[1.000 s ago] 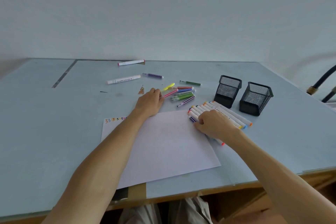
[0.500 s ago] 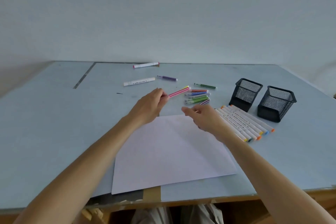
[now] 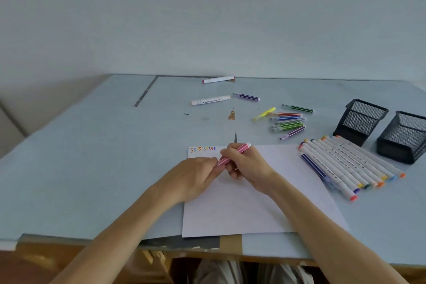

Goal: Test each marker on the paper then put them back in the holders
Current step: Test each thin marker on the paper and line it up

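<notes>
Both hands hold one pink marker (image 3: 234, 154) over the far left part of the paper (image 3: 253, 203). Left hand (image 3: 196, 176) pinches its lower end, the fingertips closed on it; right hand (image 3: 247, 168) has its fingers curled round the barrel, the white end sticking out past them toward the far edge of the table (image 3: 92, 168). Marker tilted, off the sheet.

Paper lies at the near edge of the table, overhanging it slightly. Row of coloured test marks (image 3: 202, 149) sits in its far left corner.

Row of thick white markers (image 3: 350, 163) lies side by side just right of the paper. Two black mesh holders (image 3: 362, 120) (image 3: 405, 137) stand toward the right edge, beyond that row. Cluster of thin markers (image 3: 288, 122) lies beyond the paper, left of the holders. Two white markers (image 3: 210, 100) (image 3: 218, 79) and a purple marker (image 3: 246, 96) lie near the far edge.
</notes>
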